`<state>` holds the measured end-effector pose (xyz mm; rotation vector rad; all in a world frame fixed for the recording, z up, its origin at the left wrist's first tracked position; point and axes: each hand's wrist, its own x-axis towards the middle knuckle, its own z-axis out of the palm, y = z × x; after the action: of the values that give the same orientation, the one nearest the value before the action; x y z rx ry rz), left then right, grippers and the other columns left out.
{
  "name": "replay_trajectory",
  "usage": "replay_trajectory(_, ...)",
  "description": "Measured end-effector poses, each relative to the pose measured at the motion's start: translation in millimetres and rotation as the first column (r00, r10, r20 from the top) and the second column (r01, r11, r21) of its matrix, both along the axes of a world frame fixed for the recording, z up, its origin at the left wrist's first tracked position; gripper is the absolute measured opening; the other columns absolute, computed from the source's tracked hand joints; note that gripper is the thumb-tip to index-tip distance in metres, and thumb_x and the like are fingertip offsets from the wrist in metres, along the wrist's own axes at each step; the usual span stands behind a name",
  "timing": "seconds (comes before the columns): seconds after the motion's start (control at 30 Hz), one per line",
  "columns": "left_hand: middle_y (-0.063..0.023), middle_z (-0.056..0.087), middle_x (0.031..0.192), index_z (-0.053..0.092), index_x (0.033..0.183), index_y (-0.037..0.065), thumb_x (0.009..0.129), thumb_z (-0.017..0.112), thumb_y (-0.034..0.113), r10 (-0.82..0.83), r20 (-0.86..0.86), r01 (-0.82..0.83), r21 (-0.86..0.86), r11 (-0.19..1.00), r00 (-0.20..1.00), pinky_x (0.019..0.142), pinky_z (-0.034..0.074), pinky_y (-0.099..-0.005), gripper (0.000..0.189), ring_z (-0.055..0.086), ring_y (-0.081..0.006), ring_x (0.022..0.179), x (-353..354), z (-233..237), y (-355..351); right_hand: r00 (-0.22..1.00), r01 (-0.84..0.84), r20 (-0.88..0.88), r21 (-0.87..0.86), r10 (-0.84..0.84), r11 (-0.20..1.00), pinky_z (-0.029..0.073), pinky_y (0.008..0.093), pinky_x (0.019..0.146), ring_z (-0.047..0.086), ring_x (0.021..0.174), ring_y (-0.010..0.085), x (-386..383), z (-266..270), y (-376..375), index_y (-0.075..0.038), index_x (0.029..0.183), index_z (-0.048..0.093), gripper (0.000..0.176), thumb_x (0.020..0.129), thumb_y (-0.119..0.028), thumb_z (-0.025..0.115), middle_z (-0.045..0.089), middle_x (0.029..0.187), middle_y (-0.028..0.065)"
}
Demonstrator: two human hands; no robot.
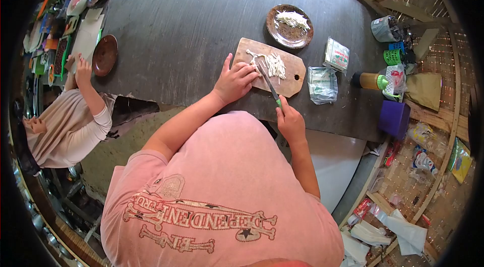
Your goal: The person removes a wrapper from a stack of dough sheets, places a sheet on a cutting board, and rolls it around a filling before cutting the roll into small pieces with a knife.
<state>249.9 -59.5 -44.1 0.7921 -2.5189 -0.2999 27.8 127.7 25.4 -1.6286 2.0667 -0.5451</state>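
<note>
A wooden cutting board [292, 68] lies near the table's front edge, with thin white strips [275, 65] on it. My right hand [290, 118] is closed round the green and black handle of a knife [269, 83], whose blade reaches over the board beside the strips. At the board's left part, my left hand [236, 80] presses down with bent fingers on white pieces, close to the blade; its thumb points away. Behind the board, a brown plate [290, 40] carries a pile of white strips [293, 19].
Right of the board lie two plastic-wrapped packs [337, 55], [322, 85] and a jar with a green lid [370, 80]. A purple box [395, 119] stands at the right edge. At left are a brown plate [105, 55] and another person's hands [83, 71].
</note>
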Motion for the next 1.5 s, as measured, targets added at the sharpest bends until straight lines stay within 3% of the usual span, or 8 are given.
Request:
replay_trajectory(0.47,0.0073,0.066,0.139,0.070,0.133,0.023,0.094,0.076,0.022,0.047,0.021,-0.047,-0.016,0.999,0.999,0.133,0.026,-0.0684,0.040,0.060,-0.0150,0.135,-4,1,5,0.980,-0.197,0.018,-0.121,0.201,0.973,0.056,0.0499,0.068,0.071,0.078,0.0403,-36,-21,-7,-0.008,0.156,0.061,0.053,0.105,-0.013,0.072,0.071,0.090,0.0187)
replay_trajectory(0.57,0.0073,0.067,0.139,0.071,0.132,0.023,0.094,0.076,0.021,0.058,0.016,-0.058,-0.014,0.998,0.998,0.133,0.027,-0.0680,0.039,0.061,-0.0147,0.134,-4,1,2,0.978,-0.203,0.031,-0.100,0.207,0.974,0.059,0.0517,0.067,0.074,0.078,0.0405,-38,-16,-8,-0.012,0.157,0.061,0.054,0.105,-0.019,0.071,0.074,0.093,0.0161)
replay_trajectory(0.87,0.0081,0.069,0.144,0.074,0.130,0.023,0.095,0.076,0.018,0.062,-0.005,-0.062,-0.006,0.998,0.998,0.132,0.027,-0.0685,0.036,0.062,-0.0157,0.136,-4,3,4,0.973,-0.229,-0.015,-0.031,0.229,0.973,0.060,0.0504,0.067,0.074,0.077,0.0386,-39,-13,-10,-0.010,0.156,0.059,0.052,0.106,-0.019,0.070,0.074,0.093,0.0152)
replay_trajectory(1.13,0.0089,0.068,0.143,0.074,0.132,0.024,0.095,0.077,0.019,0.060,0.011,-0.060,-0.027,0.998,0.998,0.132,0.028,-0.0688,0.038,0.062,-0.0157,0.136,-3,0,3,0.984,-0.177,-0.014,-0.154,0.177,0.972,0.059,0.0489,0.064,0.072,0.073,0.0367,-31,-19,-7,-0.007,0.159,0.057,0.058,0.105,-0.017,0.072,0.071,0.090,0.0149)
replay_trajectory(1.5,0.0085,0.069,0.142,0.075,0.133,0.025,0.094,0.078,0.018,0.062,-0.002,-0.062,-0.013,0.998,0.998,0.131,0.028,-0.0702,0.039,0.061,-0.0159,0.136,-3,0,4,0.975,-0.211,-0.095,-0.130,0.200,0.969,0.059,0.0480,0.063,0.071,0.070,0.0367,-29,-31,-3,-0.006,0.160,0.056,0.059,0.104,-0.018,0.073,0.069,0.087,0.0147)
